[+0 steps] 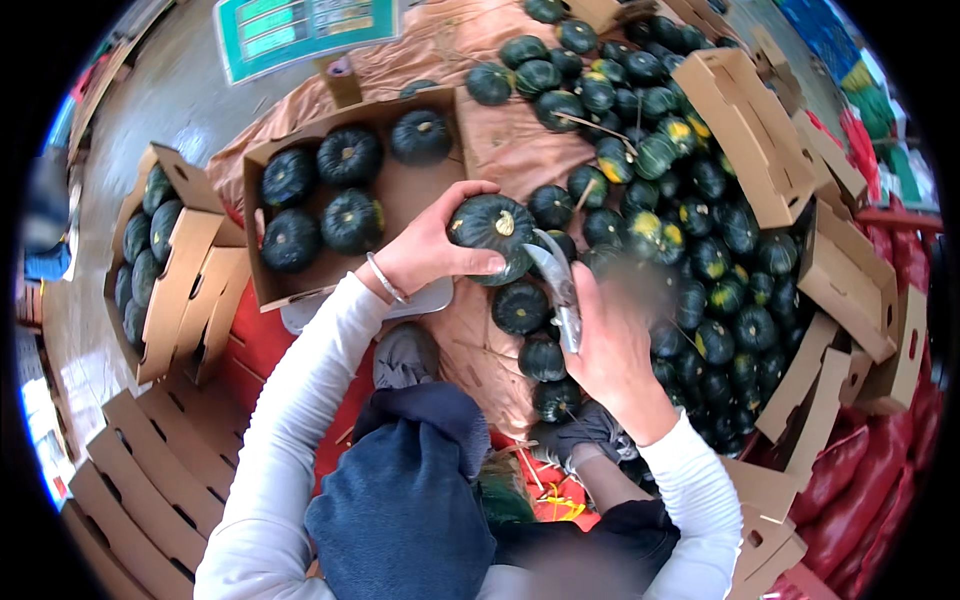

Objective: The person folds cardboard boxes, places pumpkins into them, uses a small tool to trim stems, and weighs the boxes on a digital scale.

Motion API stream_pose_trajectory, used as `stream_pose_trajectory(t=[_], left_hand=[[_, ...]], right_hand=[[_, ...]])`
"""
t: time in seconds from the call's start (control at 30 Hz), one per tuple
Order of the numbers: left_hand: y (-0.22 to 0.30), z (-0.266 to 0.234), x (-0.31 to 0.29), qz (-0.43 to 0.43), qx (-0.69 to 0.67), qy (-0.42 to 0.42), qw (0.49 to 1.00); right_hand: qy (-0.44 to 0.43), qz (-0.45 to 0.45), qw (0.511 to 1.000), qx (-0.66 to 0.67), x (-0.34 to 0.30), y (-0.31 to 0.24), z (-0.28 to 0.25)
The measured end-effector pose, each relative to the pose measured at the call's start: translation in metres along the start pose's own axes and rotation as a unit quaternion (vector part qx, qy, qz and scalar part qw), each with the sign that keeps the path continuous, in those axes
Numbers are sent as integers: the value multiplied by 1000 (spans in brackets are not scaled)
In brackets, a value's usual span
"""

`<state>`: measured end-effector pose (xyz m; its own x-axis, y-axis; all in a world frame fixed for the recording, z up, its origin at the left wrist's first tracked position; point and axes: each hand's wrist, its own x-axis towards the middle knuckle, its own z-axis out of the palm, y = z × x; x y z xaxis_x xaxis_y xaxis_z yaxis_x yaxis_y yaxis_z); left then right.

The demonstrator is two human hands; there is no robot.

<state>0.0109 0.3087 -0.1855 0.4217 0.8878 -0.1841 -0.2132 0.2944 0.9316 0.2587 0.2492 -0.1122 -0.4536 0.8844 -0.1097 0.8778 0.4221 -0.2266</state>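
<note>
My left hand (435, 240), with a bangle at the wrist, is closed around a dark green kabocha squash (488, 222), its pale stem stub facing up. In my right hand (615, 335) is a pair of pruning shears (562, 300), the blades parted beside the squash's right side, apart from the stem. Left of the squash stands an open cardboard box (420, 190) with several kabocha squashes (350, 155) in it. Below my hands, more squashes (520, 307) lie on a pinkish sheet (470, 350).
A large heap of squashes (700, 270) spreads to the right, ringed by cardboard boxes (745, 140). At the left is another filled box (185, 270) above stacked cartons (150, 470). Red mesh sacks (850, 500) lie at the lower right. A green-framed sign (305, 30) stands at the back.
</note>
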Motion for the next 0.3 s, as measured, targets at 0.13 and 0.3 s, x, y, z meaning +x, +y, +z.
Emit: stream_pose_trajectory(t=[0.13, 0.3], left_hand=[[12, 14, 8, 5, 182, -35, 983], [18, 13, 18, 22, 327, -53, 943]], right_hand=[[-8, -56, 994, -91, 1, 15, 3], [0, 11, 1000, -9, -3, 3, 43]])
